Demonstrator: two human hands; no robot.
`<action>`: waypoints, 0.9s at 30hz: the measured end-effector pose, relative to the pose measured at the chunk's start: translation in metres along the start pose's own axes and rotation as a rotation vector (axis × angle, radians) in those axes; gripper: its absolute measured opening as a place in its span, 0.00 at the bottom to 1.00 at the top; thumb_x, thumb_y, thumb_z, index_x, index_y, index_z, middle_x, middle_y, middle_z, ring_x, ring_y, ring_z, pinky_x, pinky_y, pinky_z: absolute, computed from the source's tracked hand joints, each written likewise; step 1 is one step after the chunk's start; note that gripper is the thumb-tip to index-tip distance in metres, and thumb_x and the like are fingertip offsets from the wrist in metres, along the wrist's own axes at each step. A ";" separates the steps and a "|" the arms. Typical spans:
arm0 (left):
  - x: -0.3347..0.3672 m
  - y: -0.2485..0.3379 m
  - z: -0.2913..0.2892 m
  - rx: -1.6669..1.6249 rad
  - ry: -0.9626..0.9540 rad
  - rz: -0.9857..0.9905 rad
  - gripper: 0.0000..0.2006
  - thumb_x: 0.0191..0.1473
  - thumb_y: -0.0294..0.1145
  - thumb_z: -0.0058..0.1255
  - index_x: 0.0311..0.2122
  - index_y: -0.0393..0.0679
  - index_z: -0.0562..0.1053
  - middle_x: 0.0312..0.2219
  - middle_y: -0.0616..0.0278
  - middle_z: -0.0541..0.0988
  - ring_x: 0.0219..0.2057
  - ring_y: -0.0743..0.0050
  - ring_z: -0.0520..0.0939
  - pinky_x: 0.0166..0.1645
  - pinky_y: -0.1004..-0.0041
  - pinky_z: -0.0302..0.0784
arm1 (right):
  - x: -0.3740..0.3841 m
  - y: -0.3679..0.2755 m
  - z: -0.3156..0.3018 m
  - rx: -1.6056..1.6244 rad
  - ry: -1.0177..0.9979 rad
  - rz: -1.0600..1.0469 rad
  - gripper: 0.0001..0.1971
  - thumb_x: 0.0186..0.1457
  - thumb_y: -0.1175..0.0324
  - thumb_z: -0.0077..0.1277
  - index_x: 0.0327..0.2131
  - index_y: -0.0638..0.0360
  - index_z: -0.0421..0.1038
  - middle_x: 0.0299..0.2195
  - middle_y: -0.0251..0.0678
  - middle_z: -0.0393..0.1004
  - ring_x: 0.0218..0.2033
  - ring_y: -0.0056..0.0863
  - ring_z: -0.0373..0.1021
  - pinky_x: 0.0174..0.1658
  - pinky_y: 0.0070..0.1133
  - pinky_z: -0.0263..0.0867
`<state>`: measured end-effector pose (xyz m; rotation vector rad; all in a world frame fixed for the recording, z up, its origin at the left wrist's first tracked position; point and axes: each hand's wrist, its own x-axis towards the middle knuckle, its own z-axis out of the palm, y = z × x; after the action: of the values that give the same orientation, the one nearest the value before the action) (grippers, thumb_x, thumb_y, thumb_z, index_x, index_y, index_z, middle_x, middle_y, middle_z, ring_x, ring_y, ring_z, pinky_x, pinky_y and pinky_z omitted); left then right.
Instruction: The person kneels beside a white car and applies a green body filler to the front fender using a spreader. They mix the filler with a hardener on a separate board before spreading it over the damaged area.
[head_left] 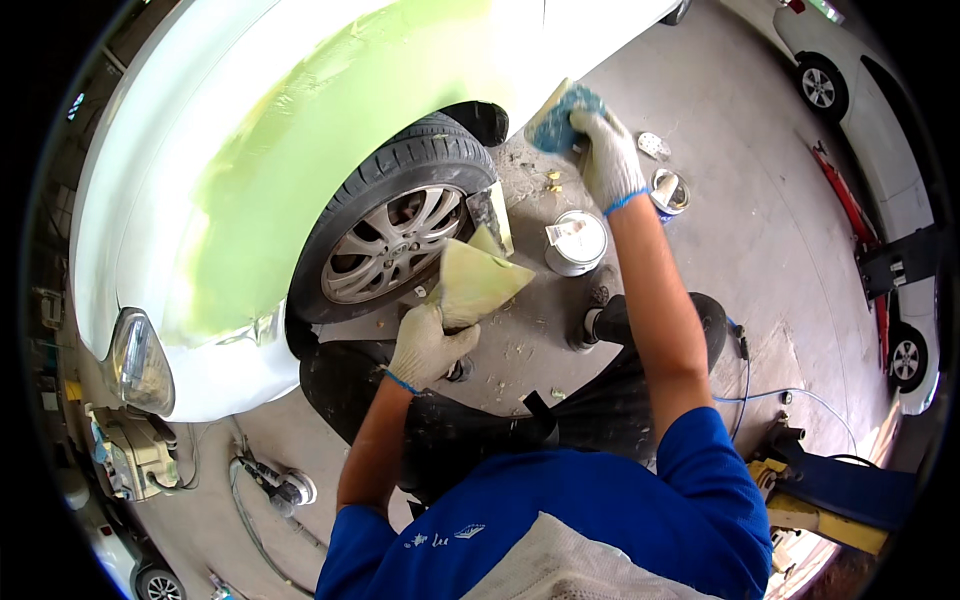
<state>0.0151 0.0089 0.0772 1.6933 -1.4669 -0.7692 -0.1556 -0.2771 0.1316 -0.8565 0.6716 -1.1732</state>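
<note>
My left hand (pixel 430 348), in a white knit glove, is closed around a putty knife (pixel 482 280) in front of the car wheel (pixel 395 240). Its wide blade is coated with yellow-green filler. Further off and to the right, my gloved right hand (pixel 608 160) grips a flat blue piece (pixel 562 122) with a pale edge. That piece is slightly blurred, so its exact kind is unclear. It is near the lower edge of the white car body. A broad patch of light green filler (pixel 270 165) covers the fender above the wheel.
Two cans stand on the floor, a white-lidded one (pixel 577 243) and an open one (pixel 670 192). A round sander (pixel 293 487) with a hose lies at lower left. On the right are a blue hose (pixel 800 391), a red jack (pixel 845 195) and another white car (pixel 890 130).
</note>
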 end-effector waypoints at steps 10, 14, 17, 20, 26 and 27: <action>0.058 -0.046 0.020 0.566 -0.565 0.031 0.18 0.42 0.41 0.58 0.33 0.37 0.81 0.31 0.39 0.82 0.36 0.40 0.84 0.44 0.51 0.81 | 0.115 -0.017 0.076 -0.250 0.124 -0.106 0.23 0.54 0.75 0.54 0.55 0.67 0.69 0.47 0.47 0.73 0.46 0.40 0.74 0.47 0.38 0.77; 0.069 -0.060 0.046 0.680 -0.667 0.074 0.15 0.43 0.37 0.58 0.35 0.39 0.82 0.35 0.43 0.84 0.39 0.42 0.85 0.45 0.52 0.82 | 0.133 -0.014 0.102 -0.335 0.210 -0.134 0.24 0.53 0.76 0.54 0.56 0.64 0.70 0.47 0.47 0.75 0.47 0.41 0.75 0.47 0.39 0.77; 0.070 -0.055 0.050 0.596 -0.695 0.119 0.13 0.43 0.34 0.57 0.35 0.40 0.82 0.35 0.45 0.84 0.39 0.43 0.86 0.44 0.53 0.82 | 0.140 -0.011 0.109 -0.343 0.219 -0.147 0.22 0.54 0.75 0.53 0.54 0.63 0.71 0.46 0.46 0.75 0.46 0.40 0.76 0.45 0.40 0.77; 0.066 -0.056 0.051 0.604 -0.704 0.145 0.12 0.44 0.33 0.57 0.35 0.40 0.82 0.34 0.46 0.84 0.38 0.44 0.86 0.43 0.53 0.82 | 0.145 -0.007 0.122 -0.323 0.269 -0.148 0.20 0.55 0.75 0.51 0.53 0.62 0.72 0.45 0.46 0.76 0.44 0.39 0.76 0.43 0.40 0.77; 0.051 -0.059 0.048 0.635 -0.740 0.159 0.12 0.45 0.30 0.57 0.36 0.41 0.83 0.34 0.47 0.85 0.39 0.45 0.86 0.41 0.53 0.83 | 0.179 0.007 0.123 -0.230 0.157 -0.217 0.16 0.55 0.79 0.41 0.45 0.66 0.75 0.33 0.48 0.78 0.29 0.41 0.77 0.35 0.39 0.78; 0.048 -0.059 0.048 0.640 -0.750 0.168 0.12 0.45 0.30 0.57 0.37 0.41 0.83 0.34 0.47 0.85 0.39 0.45 0.86 0.41 0.53 0.83 | 0.182 0.011 0.124 -0.219 0.214 -0.238 0.17 0.52 0.81 0.38 0.41 0.67 0.76 0.31 0.49 0.77 0.29 0.42 0.77 0.34 0.40 0.78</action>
<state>0.0147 -0.0426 0.0030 1.7658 -2.5535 -0.9625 0.0003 -0.4239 0.1844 -1.0240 0.9039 -1.4372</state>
